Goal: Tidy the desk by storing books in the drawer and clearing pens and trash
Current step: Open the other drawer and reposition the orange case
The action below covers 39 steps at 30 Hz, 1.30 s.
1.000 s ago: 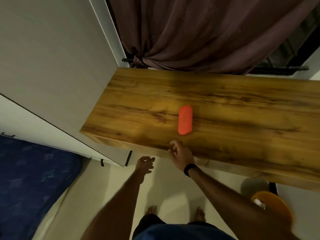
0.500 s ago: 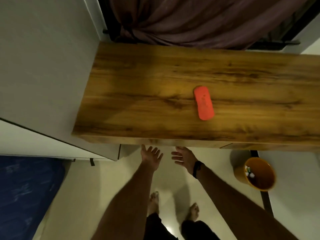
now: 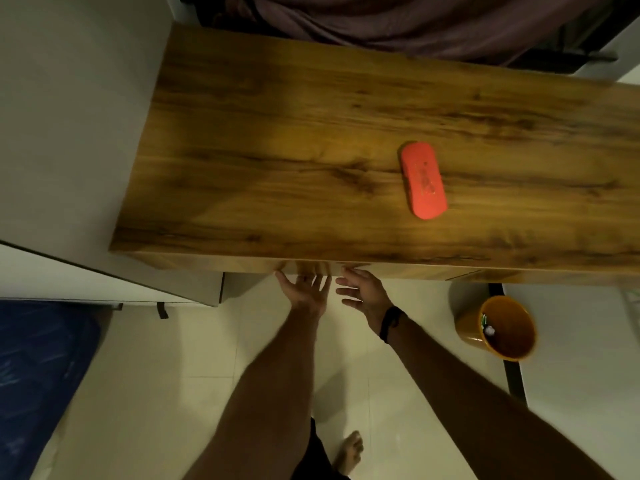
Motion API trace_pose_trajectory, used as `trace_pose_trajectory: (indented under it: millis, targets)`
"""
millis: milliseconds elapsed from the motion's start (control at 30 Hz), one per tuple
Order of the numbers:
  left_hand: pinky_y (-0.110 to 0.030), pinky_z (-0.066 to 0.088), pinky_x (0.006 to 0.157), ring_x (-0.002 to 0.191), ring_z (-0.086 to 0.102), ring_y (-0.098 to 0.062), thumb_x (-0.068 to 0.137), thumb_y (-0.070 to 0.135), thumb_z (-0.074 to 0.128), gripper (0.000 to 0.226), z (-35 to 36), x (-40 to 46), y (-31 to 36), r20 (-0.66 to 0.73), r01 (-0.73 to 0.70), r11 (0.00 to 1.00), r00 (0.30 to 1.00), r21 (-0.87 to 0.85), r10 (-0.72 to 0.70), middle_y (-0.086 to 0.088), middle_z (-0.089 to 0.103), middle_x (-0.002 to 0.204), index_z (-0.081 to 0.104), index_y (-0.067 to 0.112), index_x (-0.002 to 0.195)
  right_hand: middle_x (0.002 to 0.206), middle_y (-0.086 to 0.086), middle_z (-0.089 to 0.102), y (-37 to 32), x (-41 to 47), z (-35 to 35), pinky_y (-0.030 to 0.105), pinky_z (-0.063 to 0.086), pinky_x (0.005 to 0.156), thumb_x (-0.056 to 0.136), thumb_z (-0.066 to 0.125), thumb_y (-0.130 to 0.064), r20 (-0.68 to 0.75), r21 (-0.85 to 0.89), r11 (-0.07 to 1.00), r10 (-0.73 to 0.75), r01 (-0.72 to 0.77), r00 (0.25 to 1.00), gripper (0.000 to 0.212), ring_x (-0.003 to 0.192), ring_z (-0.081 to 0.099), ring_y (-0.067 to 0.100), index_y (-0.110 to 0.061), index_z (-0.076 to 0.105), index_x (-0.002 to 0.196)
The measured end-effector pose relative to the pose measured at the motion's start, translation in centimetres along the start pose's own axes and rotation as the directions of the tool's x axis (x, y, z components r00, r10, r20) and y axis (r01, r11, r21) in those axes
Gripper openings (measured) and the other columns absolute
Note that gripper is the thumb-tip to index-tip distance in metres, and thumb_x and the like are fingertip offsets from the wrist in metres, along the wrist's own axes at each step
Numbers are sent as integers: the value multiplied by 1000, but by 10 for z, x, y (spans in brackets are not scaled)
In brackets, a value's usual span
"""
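A wooden desk (image 3: 277, 150) fills the upper middle of the head view. On its right part lies a closed red-orange pencil case (image 3: 423, 180), the only thing on the top. My left hand (image 3: 304, 287) and my right hand (image 3: 360, 292) are side by side just below the desk's front edge, fingers spread, fingertips at the wooden drawer front (image 3: 311, 266). Neither hand holds anything. A black band sits on my right wrist. No books or loose pens are visible.
An orange waste bin (image 3: 498, 329) with some scraps inside stands on the pale tiled floor at the right, beside a black desk leg (image 3: 512, 372). A white cupboard (image 3: 69, 133) flanks the desk's left. A blue mattress (image 3: 38, 375) lies lower left. A dark curtain (image 3: 415, 19) hangs behind.
Both hands have risen from below the desk edge up to the drawer front, fingers now spread against it. The view has tilted further down and shifted closer to the desk.
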State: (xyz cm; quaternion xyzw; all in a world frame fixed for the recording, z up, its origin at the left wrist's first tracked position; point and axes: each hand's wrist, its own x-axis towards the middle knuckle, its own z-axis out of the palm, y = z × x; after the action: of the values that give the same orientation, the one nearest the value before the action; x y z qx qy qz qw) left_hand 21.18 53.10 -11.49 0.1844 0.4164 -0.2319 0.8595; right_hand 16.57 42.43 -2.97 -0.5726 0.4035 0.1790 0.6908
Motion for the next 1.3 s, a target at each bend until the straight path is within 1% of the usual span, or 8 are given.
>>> trace_pose_trajectory:
  millis: [100,367,567,667,767,867,1000,1300]
  targets:
    - [-49,31,114,139,36,-33,78,83,28,95,1,-3,-1,1,-17,1000,1000,12,17,-13,37,152,36,16,146,113,2,68,6,-10,5,37,51,87,86,62,-51,-13,-85,991,-102,101,995,42,103,65,21,-22,58,116]
    - [-59,26,113,136,37,-37,73,85,27,94,-55,-46,-26,-91,1,999,996,47,3,-13,44,145,45,21,140,64,-5,74,49,-56,-7,14,39,78,86,55,-63,-99,-386,896,-276,218,956,59,73,69,1,-16,76,58]
    - [-53,34,111,125,51,-36,74,85,28,92,-98,-100,-36,-153,-35,997,987,70,45,-14,55,136,47,20,137,55,-6,71,102,-99,-12,25,47,81,87,51,-65,-81,-467,855,-295,225,952,64,66,68,4,-17,74,52]
    - [-53,33,110,132,44,-34,83,79,16,85,-99,-132,-43,-223,-219,925,929,312,295,-8,47,143,38,23,143,60,-6,70,103,-120,-13,33,56,74,88,41,-69,-82,-648,730,-352,218,933,65,63,66,10,-18,70,60]
    - [-54,39,104,128,41,-45,90,64,15,83,-95,-167,-53,-244,-289,510,625,810,742,-25,40,142,34,2,142,82,-3,71,90,-144,-15,30,51,72,90,37,-67,-76,-810,523,-543,266,837,56,78,64,15,-21,67,85]
    - [-53,40,105,133,37,-42,91,63,26,81,-91,-208,-61,108,-162,-45,406,986,908,-24,29,150,23,4,147,118,0,65,81,-156,-28,41,44,99,93,40,-59,84,-902,330,-502,280,861,47,113,57,22,-26,60,119]
    - [-48,35,111,141,29,-36,92,56,42,78,-80,-230,-57,504,-117,-566,624,816,597,-16,17,158,13,14,152,144,10,48,84,-163,-52,42,40,105,95,45,-52,151,-935,298,-152,191,977,58,130,47,31,-16,44,140]
    - [-46,31,112,143,26,-32,91,49,47,79,13,-190,-27,622,-230,-779,743,583,246,-8,12,161,8,19,152,119,5,66,3,-141,-74,38,52,91,93,47,-47,139,-901,341,-359,269,923,35,110,61,27,-24,64,113]
